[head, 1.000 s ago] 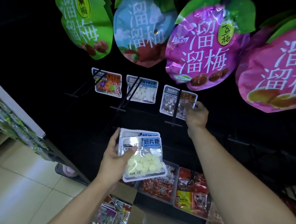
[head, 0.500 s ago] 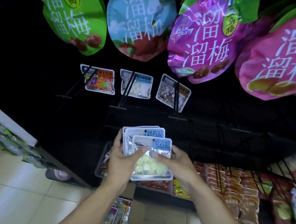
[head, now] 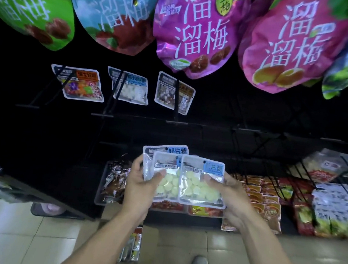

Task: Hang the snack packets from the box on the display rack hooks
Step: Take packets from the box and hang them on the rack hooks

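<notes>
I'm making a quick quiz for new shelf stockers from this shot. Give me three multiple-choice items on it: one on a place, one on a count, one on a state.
1. Where does the purple bag hang?
A. Above the small hung packets
B. On the floor
C. In the bottom tray

2. How many small packets hang in the row on the middle hooks?
A. One
B. Three
C. Six

3. What is the right hand doing?
A. Hanging idle
B. Touching a hook
C. Pinching the front milk-tablet packet

Key: 1 A, it hangs in the top row, over the mixed-candy packet. 2 B, that packet, the white-candy packet and the brown-candy packet. 3 C, its thumb lies on the packet's face while the left hand holds the rest of the stack.
</notes>
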